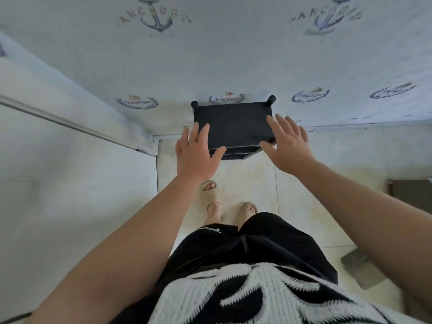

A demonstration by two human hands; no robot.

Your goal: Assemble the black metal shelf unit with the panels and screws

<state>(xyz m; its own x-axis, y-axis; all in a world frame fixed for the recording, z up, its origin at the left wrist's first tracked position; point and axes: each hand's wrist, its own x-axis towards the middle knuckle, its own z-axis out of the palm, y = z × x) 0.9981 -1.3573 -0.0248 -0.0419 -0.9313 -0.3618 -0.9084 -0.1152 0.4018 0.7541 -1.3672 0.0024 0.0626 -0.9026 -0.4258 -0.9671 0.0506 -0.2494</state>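
The black metal shelf unit (233,123) stands upright on the pale tiled floor against the wall, seen from above. Two round post caps stick up at its back corners, and a lower shelf edge shows under the front. My left hand (195,150) hovers over its front left corner with fingers spread and straight. My right hand (286,143) is spread over the front right corner, hiding that corner. Neither hand holds anything; whether they touch the top panel I cannot tell.
The wall (233,54) behind the shelf has anchor-print wallpaper. A white door or cabinet face (70,171) runs along the left. My feet in beige slippers (211,195) stand just before the shelf. Grey flat pieces (360,267) lie on the floor at right.
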